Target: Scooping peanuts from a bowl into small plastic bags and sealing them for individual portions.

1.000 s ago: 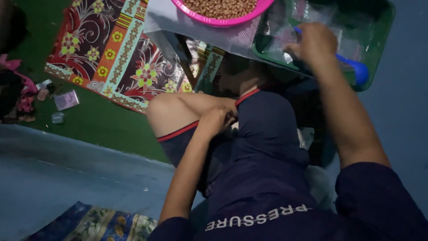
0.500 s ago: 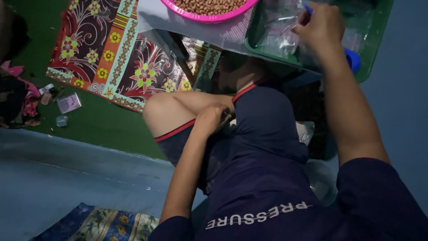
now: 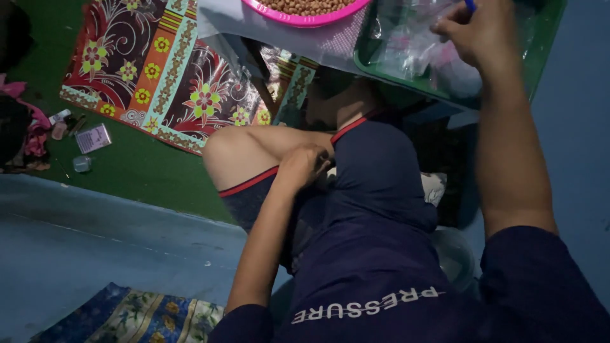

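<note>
My right hand (image 3: 486, 35) over green tray (image 3: 540, 60), grip closed on blue handle (image 3: 469, 5), working among clear bags (image 3: 413, 51). Left hand (image 3: 304, 166) resting loosely curled on knee, holding nothing. Pink bowl (image 3: 305, 18) alongside.

Right hand (image 3: 478, 32) raised, fingers curled

The view from the head camera is dim, with a cool bluish cast over the floor (image 3: 95, 235). Soft light falls from above and gives no hard shadows. The far left edge sinks into darkness. The clear plastic bags (image 3: 413, 44) in the green tray (image 3: 546, 44) show pale glare. The right hand (image 3: 480, 32) looks slightly blurred, and the patterned mat (image 3: 159, 70) is fairly sharp. Fine grain covers the dark shirt (image 3: 381, 267).
</note>
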